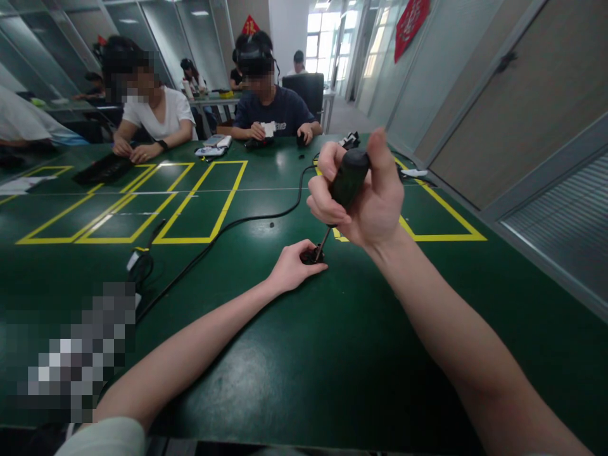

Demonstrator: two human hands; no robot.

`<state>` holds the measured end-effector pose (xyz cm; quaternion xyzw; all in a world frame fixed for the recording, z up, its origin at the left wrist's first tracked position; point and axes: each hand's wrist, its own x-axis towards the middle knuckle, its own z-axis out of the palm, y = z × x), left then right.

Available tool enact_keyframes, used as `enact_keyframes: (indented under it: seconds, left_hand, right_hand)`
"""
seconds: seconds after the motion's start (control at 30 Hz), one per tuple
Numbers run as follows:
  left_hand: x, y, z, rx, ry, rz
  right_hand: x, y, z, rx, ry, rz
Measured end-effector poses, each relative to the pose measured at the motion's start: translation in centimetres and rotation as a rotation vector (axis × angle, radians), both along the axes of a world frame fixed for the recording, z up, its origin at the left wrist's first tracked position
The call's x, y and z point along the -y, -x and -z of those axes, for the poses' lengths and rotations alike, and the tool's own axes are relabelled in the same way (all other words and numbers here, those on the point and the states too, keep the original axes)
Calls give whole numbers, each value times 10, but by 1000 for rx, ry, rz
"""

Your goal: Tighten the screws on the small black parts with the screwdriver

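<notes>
My right hand is raised over the green table and closed around the thick black handle of a screwdriver. Its thin shaft slants down and left, and the tip meets a small black part. That part lies on the tabletop, pinched between the thumb and fingers of my left hand. Fine detail of the part and the exact spot under the tip are too small to make out.
A black cable curves across the green table on the left. Yellow tape rectangles mark its surface. Two people sit across, handling objects. A small dark piece lies beyond my left hand. A white-and-blue device rests near the far edge.
</notes>
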<state>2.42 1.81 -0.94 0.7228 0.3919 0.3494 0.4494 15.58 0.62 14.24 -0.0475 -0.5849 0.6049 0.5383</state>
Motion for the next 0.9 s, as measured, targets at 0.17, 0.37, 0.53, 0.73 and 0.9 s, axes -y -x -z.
enact_keyframes:
  seconds: [0.17,0.37,0.53,0.73,0.9]
  left_hand:
    - [-1,0,1,1,9,-2]
    - [-2,-1,6,-5,0,-10]
    - [-2,-1,6,11,9,-1]
    - [0,-1,2,-109,-86,-105]
    - [1,-1,0,-165,-121,-168]
  right_hand:
    - [-4,0,-3,5,26,49]
    - [-10,-6,-2,-64,-42,16]
    - [-10,-4,4,-59,-60,240]
    - [-12,-1,2,-63,19,300]
    - [-14,-5,1,-44,60,286]
